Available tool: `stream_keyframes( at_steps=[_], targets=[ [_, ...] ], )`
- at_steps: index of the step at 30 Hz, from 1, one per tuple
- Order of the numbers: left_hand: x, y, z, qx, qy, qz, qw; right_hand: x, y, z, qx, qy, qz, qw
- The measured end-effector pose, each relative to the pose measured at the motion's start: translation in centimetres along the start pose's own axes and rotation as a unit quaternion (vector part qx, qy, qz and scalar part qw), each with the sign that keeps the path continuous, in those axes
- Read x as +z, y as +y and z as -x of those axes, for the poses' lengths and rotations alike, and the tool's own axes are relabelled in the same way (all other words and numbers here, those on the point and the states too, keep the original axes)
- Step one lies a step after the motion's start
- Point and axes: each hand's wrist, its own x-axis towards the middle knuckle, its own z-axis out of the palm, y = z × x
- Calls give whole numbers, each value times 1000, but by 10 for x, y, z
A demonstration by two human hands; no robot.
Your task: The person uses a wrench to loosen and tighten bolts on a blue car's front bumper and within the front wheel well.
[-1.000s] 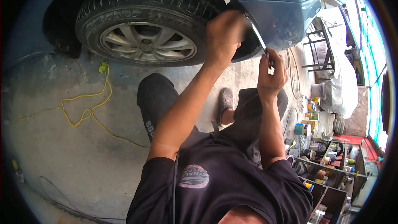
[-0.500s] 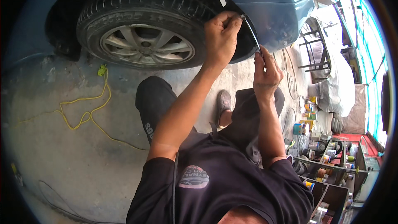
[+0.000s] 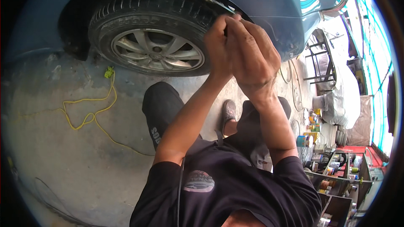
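Right hand (image 3: 254, 61) and left hand (image 3: 218, 46) are closing together around a thin metal rod (image 3: 216, 2), its long axis pointing toward 10 o'clock over the tyre (image 3: 147, 12). Coloured cans (image 3: 313, 128) are standing at 4 o'clock.

Black short-sleeved shirt (image 3: 235, 185) with oval chest emblem, dark trousers (image 3: 162, 109), grey shoe (image 3: 229, 111)

Small coloured cans and containers (image 3: 313, 136), blue, yellow and white, cluster on the floor just beside the dark shelf rack (image 3: 336, 176) at lower right.
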Motion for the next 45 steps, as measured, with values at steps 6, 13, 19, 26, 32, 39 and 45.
stream_keyframes(
  at_steps=[6, 13, 19, 26, 32, 39, 45],
  targets=[
    [11, -26, -24, -99, 41, 84, 991, -13, 25, 56, 239, -65, -50, 968],
    [21, -54, -19, 8, -89, -33, 995, 23, 75, 113, 320, -65, -73, 942],
    [12, -45, -3, -145, -168, -22, 975, 28, 76, 112, 288, -81, 5, 954],
    [0, -2, 15, -191, -117, 157, 962, -31, 44, 109, 237, -90, 104, 962],
    [0, 1, 6, -255, -148, 164, 941, -72, 26, 76, 173, -211, 135, 953],
    [6, -7, 18, -232, -211, 107, 944, -72, 41, 134, 310, -191, 28, 931],
    [5, -7, 17, -112, -135, 4, 984, -76, 42, 161, 333, -154, -70, 927]
  ],
)
